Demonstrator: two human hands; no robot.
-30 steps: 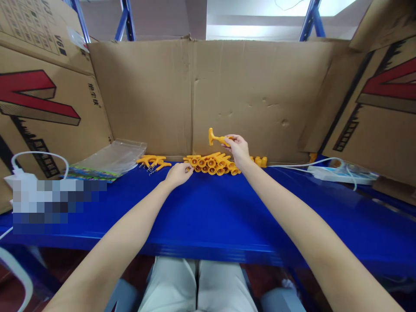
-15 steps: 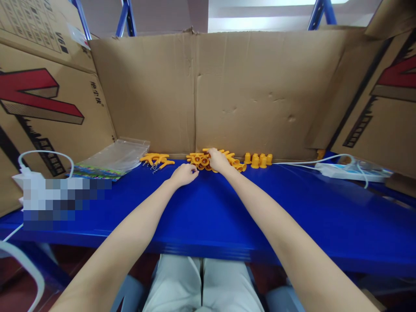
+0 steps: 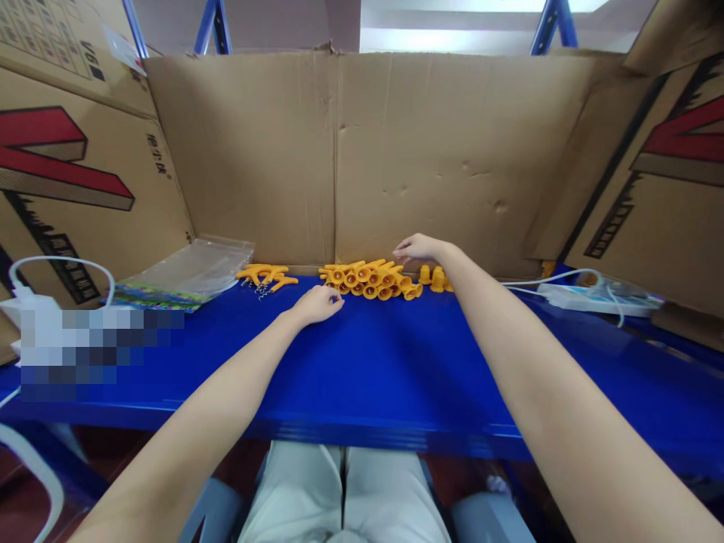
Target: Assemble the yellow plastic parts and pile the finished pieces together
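My left hand (image 3: pixel 317 304) rests on the blue table with its fingers curled in, and nothing shows in them. Beside its fingertips lies a stacked row of yellow corkscrews (image 3: pixel 370 290), their round bell openings facing me. Above the right part of this stack hovers my right hand (image 3: pixel 421 247), its fingers stretched out and apart, holding nothing that I can see. Yellow bell-shaped pieces (image 3: pixel 437 279) stand upright to the right of the stack, partly hidden by my right forearm. Left of the stack lie several yellow handles with metal spirals (image 3: pixel 265 277).
Cardboard panels (image 3: pixel 441 158) wall off the back of the blue table (image 3: pixel 362 377). Clear plastic bags (image 3: pixel 192 268) lie at the left near a white device with a cable. A white power strip (image 3: pixel 593 299) with cords sits at the right.
My right hand has let go of the stack, lifted and moved right, with its fingers extended. The left hand stays in place. The camera view has shifted slightly.
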